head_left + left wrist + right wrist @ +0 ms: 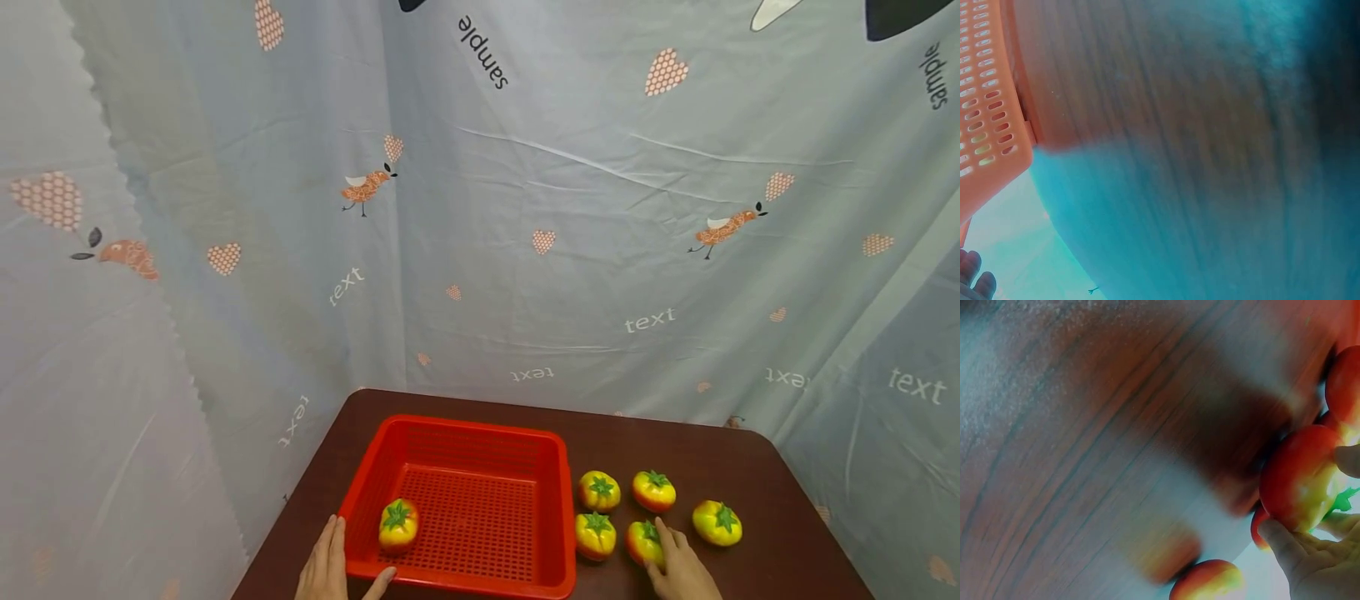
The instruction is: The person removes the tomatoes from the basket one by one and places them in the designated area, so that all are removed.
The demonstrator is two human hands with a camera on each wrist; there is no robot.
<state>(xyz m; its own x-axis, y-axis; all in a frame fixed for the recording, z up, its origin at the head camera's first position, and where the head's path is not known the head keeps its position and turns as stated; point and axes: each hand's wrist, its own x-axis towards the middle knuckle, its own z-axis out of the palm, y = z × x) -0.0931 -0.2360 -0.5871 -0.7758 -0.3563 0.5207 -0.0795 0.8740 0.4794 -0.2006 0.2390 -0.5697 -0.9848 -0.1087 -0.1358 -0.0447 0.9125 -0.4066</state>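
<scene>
My right hand point(682, 568) pinches a red-and-yellow tomato point(642, 542) with a green leafy top, at the front of a loose group. In the right wrist view, fingers and thumb lie on opposite sides of that tomato point(1300, 478). At the near left corner of a red plastic basket point(558, 500), my left hand point(326, 567) rests with straight fingers along the outer side and the thumb by the front rim. One tomato point(398, 525) sits inside the basket, toward its left. The left wrist view shows the basket's slotted wall point(988, 81) and only some fingertips point(984, 284).
Beside the basket's right wall are two tomatoes, a rear one point(599, 492) and a nearer one point(596, 536). Another tomato point(654, 492) lies behind the pinched one, and one point(717, 523) farther right. A patterned curtain point(525, 275) hangs behind the dark wooden table point(780, 533).
</scene>
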